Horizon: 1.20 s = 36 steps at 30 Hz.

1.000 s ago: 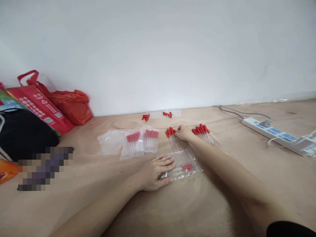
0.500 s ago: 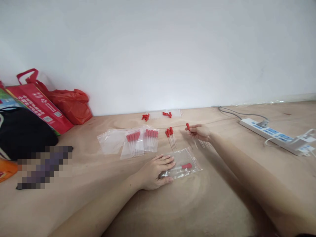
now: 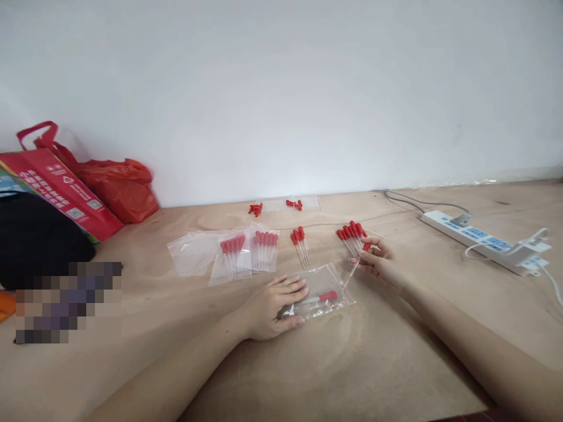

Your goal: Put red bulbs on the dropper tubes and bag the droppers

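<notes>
My left hand (image 3: 281, 308) lies flat, fingers spread, on a clear zip bag (image 3: 317, 279). Inside that bag is one dropper (image 3: 328, 296) with a red bulb and a see-through tube. Just right of the bag, my right hand (image 3: 379, 261) pinches another dropper (image 3: 366, 247) near its red bulb. Its tube slants down to the left, and the tip is at the bag's right-hand end; whether it is inside I cannot tell. Behind the right hand lies a row of several droppers (image 3: 350, 230). Three more droppers (image 3: 300, 235) rest farther left.
Filled bags of droppers (image 3: 232, 245) and flat clear bags (image 3: 187, 253) lie left of centre. Loose red bulbs (image 3: 255, 209) are near the wall. A white power strip (image 3: 479, 237) with cables stands right. Red bags (image 3: 118, 184) and a black bag (image 3: 39, 240) stand left.
My right hand has brought the dropper nearer and turned it, so its tip now points at the bag. The dropper row behind it has come into view. My left hand stays on the bag.
</notes>
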### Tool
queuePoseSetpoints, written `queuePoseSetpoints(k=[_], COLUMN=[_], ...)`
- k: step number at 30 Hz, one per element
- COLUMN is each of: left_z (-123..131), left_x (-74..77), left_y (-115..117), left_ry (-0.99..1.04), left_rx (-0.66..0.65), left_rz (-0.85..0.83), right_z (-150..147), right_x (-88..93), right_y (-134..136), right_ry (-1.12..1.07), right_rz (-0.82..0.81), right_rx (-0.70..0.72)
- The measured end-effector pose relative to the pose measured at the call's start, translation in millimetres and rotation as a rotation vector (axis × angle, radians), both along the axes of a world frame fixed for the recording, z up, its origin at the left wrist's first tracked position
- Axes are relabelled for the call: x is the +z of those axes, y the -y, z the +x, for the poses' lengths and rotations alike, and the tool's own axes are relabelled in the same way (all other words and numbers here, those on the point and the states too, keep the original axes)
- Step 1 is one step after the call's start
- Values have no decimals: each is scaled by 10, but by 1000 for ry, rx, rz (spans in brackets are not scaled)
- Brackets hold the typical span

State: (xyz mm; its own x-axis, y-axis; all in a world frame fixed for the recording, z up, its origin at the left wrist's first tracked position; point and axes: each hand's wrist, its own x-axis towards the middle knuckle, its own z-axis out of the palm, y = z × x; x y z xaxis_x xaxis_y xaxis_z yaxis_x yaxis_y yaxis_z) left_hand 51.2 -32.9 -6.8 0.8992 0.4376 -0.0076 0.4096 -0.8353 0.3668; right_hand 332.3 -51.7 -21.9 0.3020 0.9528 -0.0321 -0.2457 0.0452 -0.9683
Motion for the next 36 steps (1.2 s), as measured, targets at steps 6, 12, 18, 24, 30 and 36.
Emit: queuePoseSetpoints(k=[6,12,18,24,30,36], left_z=[1,5,-10,-27,-13,-5], left_x=[22,23,11,-15,21,33], left_y=[14,15,29,33,49,49], left_ry=[-13,9,11,3,14,-12], left_rx=[12,17,69,122,120,120], left_rz=[1,-13,-29,-57,-65,-59], right_z=[-39,-101,-231,-284,-234,-251], right_x=[-96,-115,-155,-140,-120,-108], right_y=[-33,-22,37,101,122,102], right_ry=[66,7,-49,20,342,577], right_rz=[86,86,25,-65,-9,55], right_rx=[-174,-173,-69,116,335,435])
